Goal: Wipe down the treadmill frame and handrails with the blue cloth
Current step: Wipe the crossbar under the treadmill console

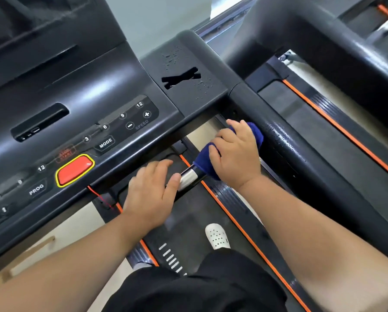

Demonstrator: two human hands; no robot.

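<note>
A black treadmill fills the head view. Below its console (80, 122) runs a short handlebar with a silver sensor section (189, 176). The blue cloth (205, 162) is wrapped around that bar, and my right hand (235, 154) is closed over it, next to the black right handrail (285, 140). The handrail surface carries small wet droplets. My left hand (151, 190) rests on the bar just left of the silver section, fingers spread and loosely curved over it, thumb touching the metal.
A red stop button (74, 170) with a thin red cord sits on the console edge near my left hand. The running belt (188, 233) with orange side stripes lies below, with my white shoe (217, 236) on it. A second treadmill stands at the right.
</note>
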